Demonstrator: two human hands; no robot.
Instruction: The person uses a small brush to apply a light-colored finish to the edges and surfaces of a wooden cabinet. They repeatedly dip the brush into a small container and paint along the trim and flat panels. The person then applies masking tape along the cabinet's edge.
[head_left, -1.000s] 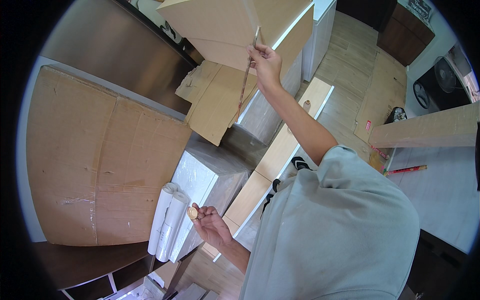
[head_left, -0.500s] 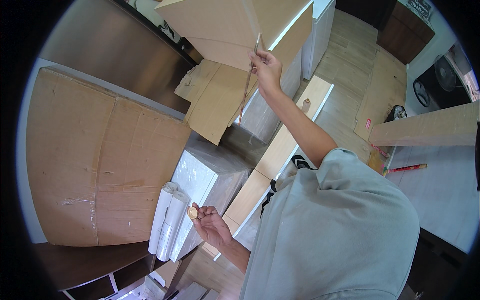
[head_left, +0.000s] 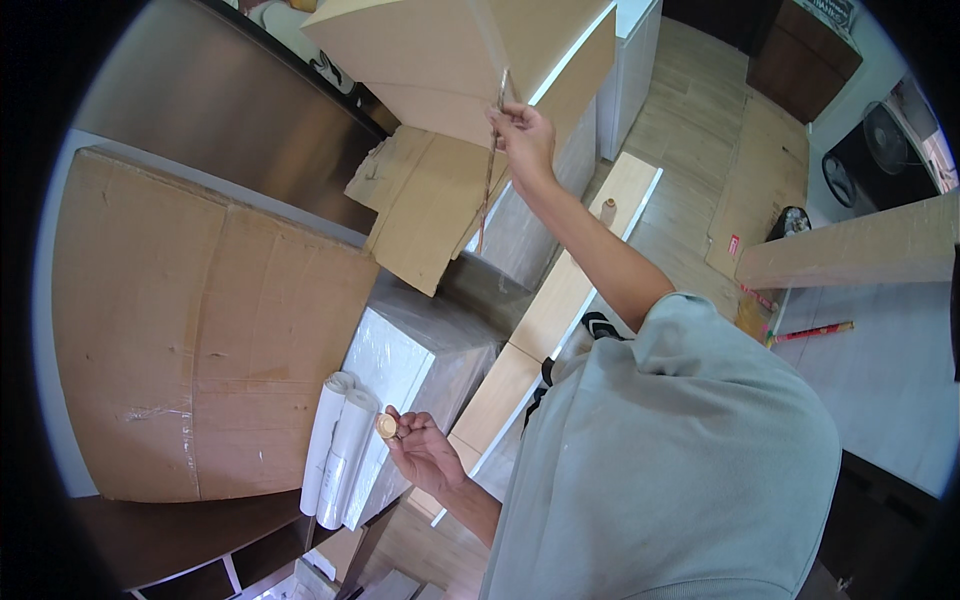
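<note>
My right hand [head_left: 524, 145] grips a long thin stick [head_left: 486, 195], brownish and streaked, whose pale upper end meets a corner seam of a light beige boxy surface [head_left: 430, 60]. Beneath it lies a torn cardboard sheet [head_left: 400, 210]. Lower down, my left hand [head_left: 425, 455] is closed on a small round gold-beige cap-like object [head_left: 388, 426], held by the fingertips near two white rolls [head_left: 345, 450] that rest against a wrapped white block [head_left: 390, 340].
A large cardboard sheet [head_left: 130, 330] covers the left side, below a steel panel [head_left: 250, 110]. A long pale board [head_left: 520, 360] runs beside me, carrying a small bottle [head_left: 608, 210]. Right: floor cardboard [head_left: 750, 170], a black appliance [head_left: 865, 160], a beige beam [head_left: 850, 250].
My right hand and the stick have moved slightly down along the seam since a second ago. The view has shifted a little. My left hand still holds the round object in much the same place.
</note>
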